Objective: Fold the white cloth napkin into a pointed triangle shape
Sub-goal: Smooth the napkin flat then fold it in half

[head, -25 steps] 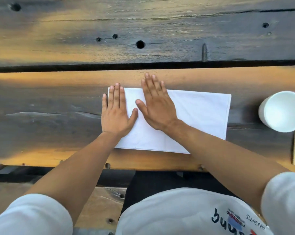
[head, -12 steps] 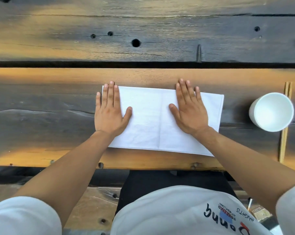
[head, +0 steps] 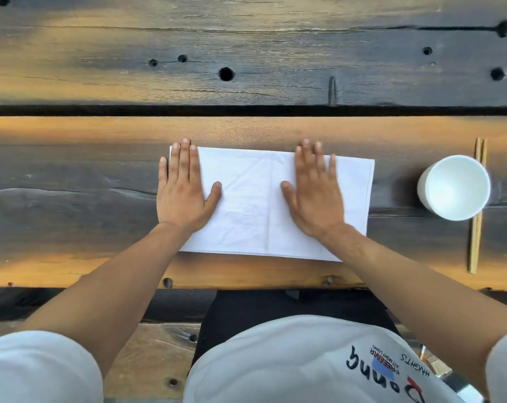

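Observation:
The white cloth napkin (head: 249,199) lies flat on the wooden table as a wide rectangle, with a vertical crease down its middle. My left hand (head: 182,189) rests palm down on its left end, fingers together and pointing away from me. My right hand (head: 315,190) presses flat on the right half, just right of the crease, fingers slightly spread. Neither hand grips the cloth. The napkin's right edge and both near corners stay uncovered.
A white cup (head: 454,187) stands to the right of the napkin, over a pair of wooden chopsticks (head: 476,228). A dark gap (head: 246,111) runs across the table beyond the napkin. The table's near edge (head: 246,282) is just below the cloth.
My right hand slid rightward across the napkin from beside the left hand, then came back slightly toward the centre crease. My left hand stayed on the left end.

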